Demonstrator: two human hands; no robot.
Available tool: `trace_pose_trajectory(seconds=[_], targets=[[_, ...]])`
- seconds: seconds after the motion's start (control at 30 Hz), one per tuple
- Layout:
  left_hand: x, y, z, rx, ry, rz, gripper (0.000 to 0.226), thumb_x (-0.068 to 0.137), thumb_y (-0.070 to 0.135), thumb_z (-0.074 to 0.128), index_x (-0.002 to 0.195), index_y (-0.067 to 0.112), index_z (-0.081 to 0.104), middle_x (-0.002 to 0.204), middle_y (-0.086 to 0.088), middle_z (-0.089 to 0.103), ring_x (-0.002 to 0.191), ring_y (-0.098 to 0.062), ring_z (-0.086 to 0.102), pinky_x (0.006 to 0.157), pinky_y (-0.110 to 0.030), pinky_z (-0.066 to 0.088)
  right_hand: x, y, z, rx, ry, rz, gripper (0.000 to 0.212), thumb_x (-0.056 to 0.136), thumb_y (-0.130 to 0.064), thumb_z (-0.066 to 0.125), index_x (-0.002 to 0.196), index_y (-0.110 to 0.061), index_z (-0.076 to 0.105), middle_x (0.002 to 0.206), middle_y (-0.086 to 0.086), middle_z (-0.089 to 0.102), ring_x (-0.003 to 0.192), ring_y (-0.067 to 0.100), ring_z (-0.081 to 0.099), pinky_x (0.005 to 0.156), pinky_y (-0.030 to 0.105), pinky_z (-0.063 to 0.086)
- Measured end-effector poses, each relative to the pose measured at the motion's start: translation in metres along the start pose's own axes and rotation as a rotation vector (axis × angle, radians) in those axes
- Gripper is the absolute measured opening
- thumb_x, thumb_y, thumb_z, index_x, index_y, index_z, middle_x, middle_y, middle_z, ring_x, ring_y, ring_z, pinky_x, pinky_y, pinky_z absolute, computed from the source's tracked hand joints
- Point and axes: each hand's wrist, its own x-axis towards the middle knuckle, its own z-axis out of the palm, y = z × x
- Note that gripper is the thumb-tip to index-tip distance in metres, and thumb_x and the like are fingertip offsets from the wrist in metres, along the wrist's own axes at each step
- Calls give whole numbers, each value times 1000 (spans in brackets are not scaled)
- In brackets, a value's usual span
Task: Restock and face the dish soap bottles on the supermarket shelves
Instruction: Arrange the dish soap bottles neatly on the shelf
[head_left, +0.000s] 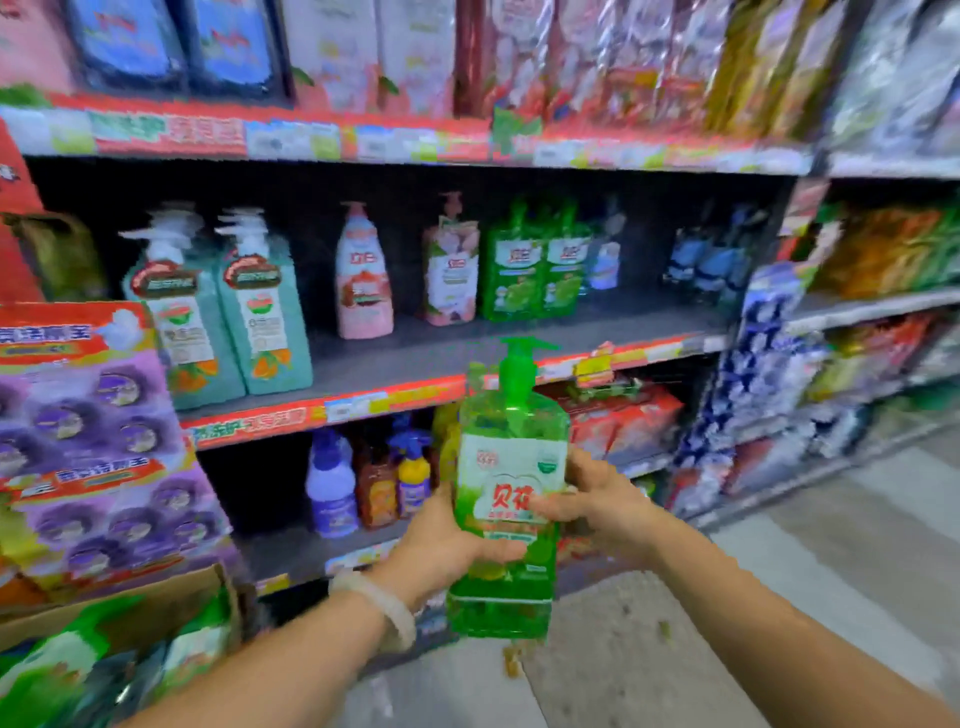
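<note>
The middle shelf (519, 345) runs across the view, with an open stretch of board beside two green dish soap bottles (535, 260) standing further back. In front of and below that shelf, a green pump bottle (506, 493) is held upright, long axis vertical, pump on top with its spout toward the right, label facing the person. The left hand (447, 545) wraps its lower side; the right hand (597, 499) grips the opposite side, both equally near.
</note>
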Motion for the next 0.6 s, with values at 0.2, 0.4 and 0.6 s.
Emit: trace_pose_trajectory(seconds=[0.2,0.4,0.6], targets=[[48,25,145,21,-125,26,56,60,-21,75,110,0,60,86,-8,70,54,1,65,50,-16,53,-63,-7,-132,43,192,-45,45,84,12,57,112,-22,56,117,6,64,87,16,67,63,22,55],[100,37,257,59,-292,20,57,57,-7,84,109,4,63,96,-11,74,79,-21,71,72,-36,59,-105,-2,-239,116,360,-83,42,83,13,55,104,-23,60,106,-3,70,90,18,69,80,40,57],[172,39,358,89,-418,47,69,41,7,90,106,7,64,88,-3,75,80,-18,72,75,-37,59,-115,8,-341,164,521,-103,51,71,7,69,115,-17,58,110,6,69,88,22,70,71,34,60]])
